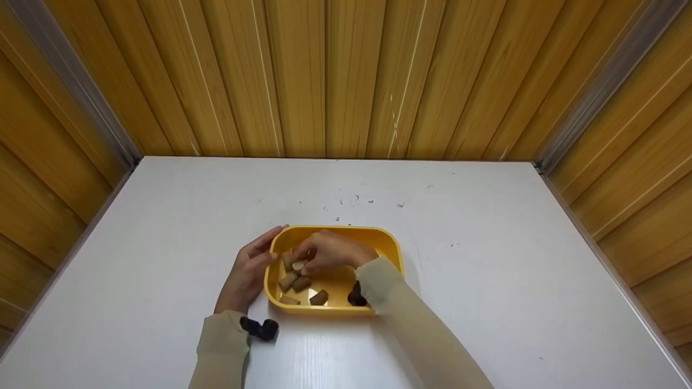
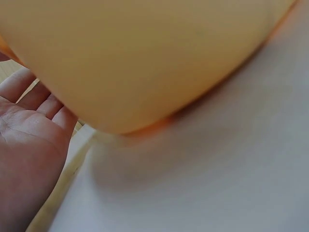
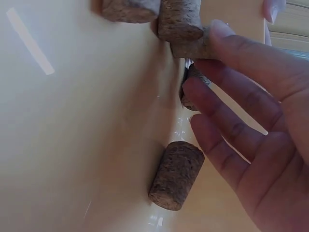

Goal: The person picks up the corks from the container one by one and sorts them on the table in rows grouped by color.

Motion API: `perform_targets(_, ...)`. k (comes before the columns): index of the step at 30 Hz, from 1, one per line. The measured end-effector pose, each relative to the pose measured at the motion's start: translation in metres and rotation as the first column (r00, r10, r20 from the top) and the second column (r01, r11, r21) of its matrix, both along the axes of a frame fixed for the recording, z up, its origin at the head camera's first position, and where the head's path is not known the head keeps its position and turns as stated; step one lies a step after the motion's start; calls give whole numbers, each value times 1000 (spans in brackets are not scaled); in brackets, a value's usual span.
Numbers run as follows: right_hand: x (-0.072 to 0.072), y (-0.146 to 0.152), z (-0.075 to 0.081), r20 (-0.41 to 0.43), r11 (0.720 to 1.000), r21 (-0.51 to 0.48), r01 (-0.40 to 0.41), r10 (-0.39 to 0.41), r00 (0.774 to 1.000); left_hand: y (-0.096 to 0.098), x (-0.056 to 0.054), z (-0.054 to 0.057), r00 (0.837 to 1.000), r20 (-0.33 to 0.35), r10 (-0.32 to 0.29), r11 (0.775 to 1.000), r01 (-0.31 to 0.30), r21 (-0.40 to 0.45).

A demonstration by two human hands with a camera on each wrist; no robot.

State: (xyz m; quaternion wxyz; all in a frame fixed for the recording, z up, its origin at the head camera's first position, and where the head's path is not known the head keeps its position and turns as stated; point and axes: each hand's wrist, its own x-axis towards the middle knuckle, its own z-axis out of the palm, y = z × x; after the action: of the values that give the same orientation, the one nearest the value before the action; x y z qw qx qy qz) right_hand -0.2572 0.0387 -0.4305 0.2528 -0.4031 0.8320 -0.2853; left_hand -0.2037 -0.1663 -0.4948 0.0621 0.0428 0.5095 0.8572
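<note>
A yellow plastic tray [image 1: 335, 312] with rounded corners sits on the white table. Several brown bottle corks lie in it, most grouped at its left end; one cork [image 1: 319, 297] lies apart near the front wall. My left hand [image 1: 247, 273] grips the tray's left side, thumb at the rim and fingers along the outer wall, as the left wrist view shows beside the tray wall [image 2: 145, 63]. Inside the tray, my right hand [image 1: 332, 251] pinches a cork [image 3: 190, 49] between thumb and fingers. Another cork [image 3: 177, 175] lies below those fingers in the right wrist view.
The white table [image 1: 486, 259] has small dark scuffs beyond the tray. Yellow wood-look panels [image 1: 351, 81] wall the table at the back and both sides. Each sleeve carries a black wrist camera; the left one [image 1: 260, 328] is just off the tray's front left corner.
</note>
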Motion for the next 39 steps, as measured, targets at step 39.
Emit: perform_targets(39,-15,78,32,64,938,-261,227,-218,974,-8,2,-3,1000,7,1,1000,-1,-25)
